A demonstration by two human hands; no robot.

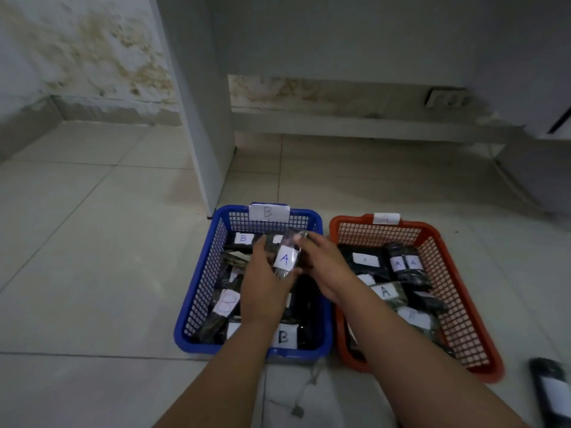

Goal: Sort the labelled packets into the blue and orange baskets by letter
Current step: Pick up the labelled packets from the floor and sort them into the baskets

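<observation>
Our forearms reach in over the blue basket. Our left hand and right hand both grasp one packet labelled A above it, while the orange basket sits just beside, holding A packets.

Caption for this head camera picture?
Both hands hold an A-labelled packet above the blue plastic basket beside the orange one.
</observation>
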